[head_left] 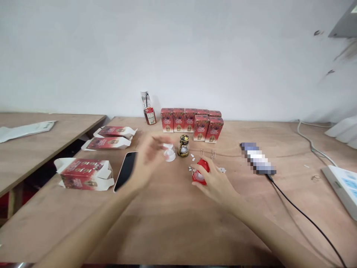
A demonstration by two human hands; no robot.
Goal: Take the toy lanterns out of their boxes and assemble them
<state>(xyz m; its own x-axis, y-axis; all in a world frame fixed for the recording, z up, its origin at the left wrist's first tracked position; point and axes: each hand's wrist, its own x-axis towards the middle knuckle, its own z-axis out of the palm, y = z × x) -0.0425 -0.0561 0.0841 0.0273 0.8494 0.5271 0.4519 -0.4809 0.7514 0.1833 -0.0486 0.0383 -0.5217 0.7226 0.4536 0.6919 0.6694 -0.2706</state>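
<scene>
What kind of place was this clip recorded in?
Probably a small packing workshop: a row of red cartons stands at the back, open cartons lie left, and the right hand holds a red lantern.

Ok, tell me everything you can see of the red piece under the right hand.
The small red piece looks like glossy plastic, with a pale, clear-looking part at its near-left end. It lies on the wooden table, right of the gold lantern. The right hand covers its near side, fingers curled on it.
</scene>
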